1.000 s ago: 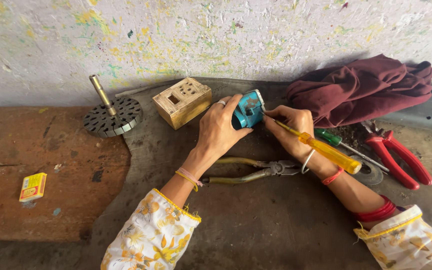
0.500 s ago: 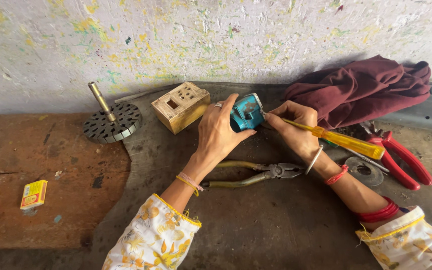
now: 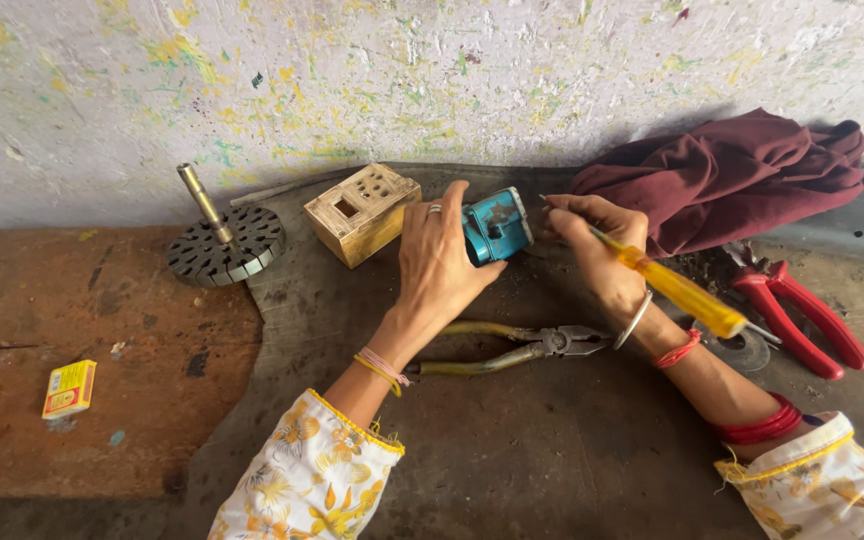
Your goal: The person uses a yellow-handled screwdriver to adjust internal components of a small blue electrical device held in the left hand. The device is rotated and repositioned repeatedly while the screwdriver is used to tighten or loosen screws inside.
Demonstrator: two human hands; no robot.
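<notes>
Teal box sits gripped in the left hand, just right of the wooden box. Right hand grips a yellow screwdriver, tip at the teal box. Pliers lie below it.

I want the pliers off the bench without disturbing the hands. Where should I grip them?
Take the pliers by their two long handles, coming from the near left. The handles lie flat and bare there, while the head sits under the right hand's wrist.

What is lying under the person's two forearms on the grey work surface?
A pair of pliers with worn yellowish handles lies on the grey work surface between the left hand and right hand; the right wrist hides its jaw tips.
</notes>
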